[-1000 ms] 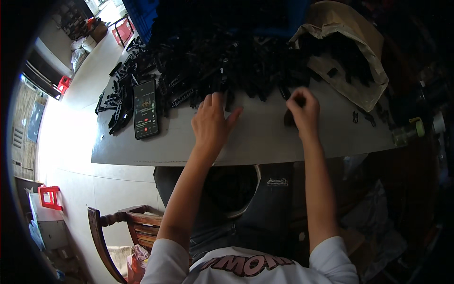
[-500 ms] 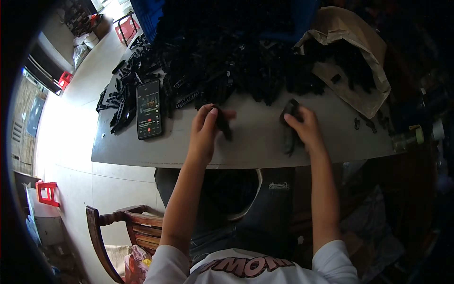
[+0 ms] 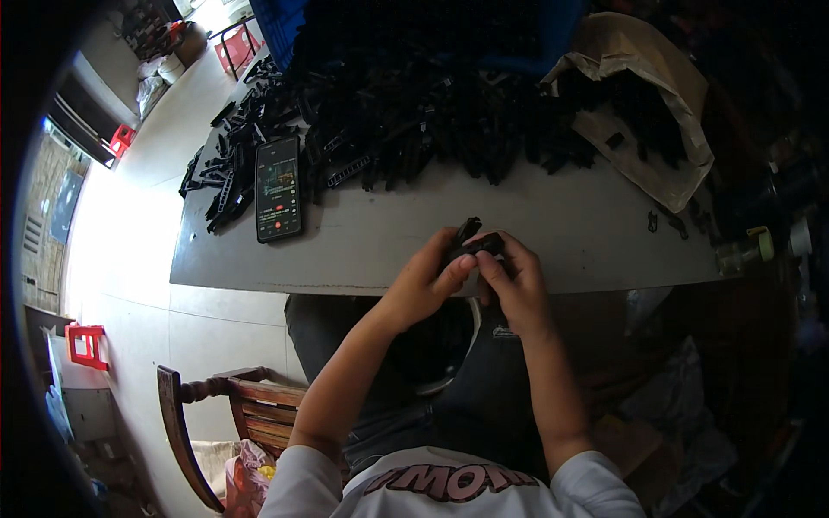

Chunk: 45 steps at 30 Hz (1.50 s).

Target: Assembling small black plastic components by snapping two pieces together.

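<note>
My left hand [image 3: 425, 278] and my right hand [image 3: 518, 283] meet over the table's near edge. Between them are small black plastic parts; one black part [image 3: 467, 230] sticks up from my left fingers, and another black part [image 3: 489, 243] lies across under both thumbs. Both hands are closed around these parts, and the fingers beneath are partly hidden. Whether the two parts are joined, I cannot tell. Beyond my hands a large heap of similar black plastic parts [image 3: 406, 129] covers the far side of the grey table [image 3: 363, 250].
A phone [image 3: 278, 190] with its screen lit lies at the left. A blue crate [image 3: 281, 34] stands behind the heap. At the right are an open brown paper bag [image 3: 635, 60] holding black parts, a few loose pieces [image 3: 667, 224] and a clear bottle [image 3: 743, 252]. A wooden chair [image 3: 259, 406] stands lower left.
My hands were apart, each with a black part. They have come together near the table's front edge, the left moving right and the right moving left, and the parts now meet.
</note>
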Available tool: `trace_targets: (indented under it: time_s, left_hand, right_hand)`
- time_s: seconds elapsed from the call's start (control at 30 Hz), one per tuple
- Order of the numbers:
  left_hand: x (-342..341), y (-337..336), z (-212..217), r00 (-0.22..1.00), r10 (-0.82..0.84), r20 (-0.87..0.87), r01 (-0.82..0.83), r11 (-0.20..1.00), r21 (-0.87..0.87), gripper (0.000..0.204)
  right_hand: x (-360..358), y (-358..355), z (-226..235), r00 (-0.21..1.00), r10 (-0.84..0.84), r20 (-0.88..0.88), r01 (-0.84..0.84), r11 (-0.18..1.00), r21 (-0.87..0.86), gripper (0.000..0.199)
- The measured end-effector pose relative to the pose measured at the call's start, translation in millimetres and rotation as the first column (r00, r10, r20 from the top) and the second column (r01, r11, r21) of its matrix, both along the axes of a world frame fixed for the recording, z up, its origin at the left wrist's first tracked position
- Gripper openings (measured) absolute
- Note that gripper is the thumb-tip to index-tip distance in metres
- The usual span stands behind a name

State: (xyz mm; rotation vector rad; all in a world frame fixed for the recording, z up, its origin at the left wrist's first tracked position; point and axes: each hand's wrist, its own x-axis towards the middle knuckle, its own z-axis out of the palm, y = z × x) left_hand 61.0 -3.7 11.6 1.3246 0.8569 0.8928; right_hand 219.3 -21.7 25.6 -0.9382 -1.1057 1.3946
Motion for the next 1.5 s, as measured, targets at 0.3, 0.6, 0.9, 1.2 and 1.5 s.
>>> trace_targets:
  time_s: [0.3,0.6,0.9,1.2,1.5]
  left_hand:
    - [-3.2,-15.3,9.0,0.981,-0.15,-0.123,0.181,0.936,0.301,0.042]
    - [-30.4,-42.9,3.5,0.773,-0.004,-0.634,0.333,0.854,0.401,0.04]
    - [31.8,75.4,13.7,0.739,0.512,-0.439,0.092,0.568,0.818,0.045]
    - [86.9,131.4,-16.6,0.428,0.704,-0.566,0.196,0.539,0.819,0.057]
    - [24.7,81.2,-11.9,0.498,0.572,-0.652,0.31,0.585,0.75,0.048]
  right_hand:
    - [8.3,-6.0,-8.2,0.876,-0.295,0.38,0.075,0.864,0.498,0.026]
    - [-2.0,-41.2,-37.6,0.992,0.121,0.039,-0.119,0.992,-0.042,0.027]
    - [75.0,64.4,-28.1,0.74,-0.471,0.48,0.306,0.871,0.383,0.034]
    - [130.4,176.8,-39.2,0.053,-0.494,0.868,0.038,0.869,0.493,0.056]
    - [68.8,109.2,-38.6,-0.057,-0.488,0.871,-0.095,0.871,0.482,0.054]
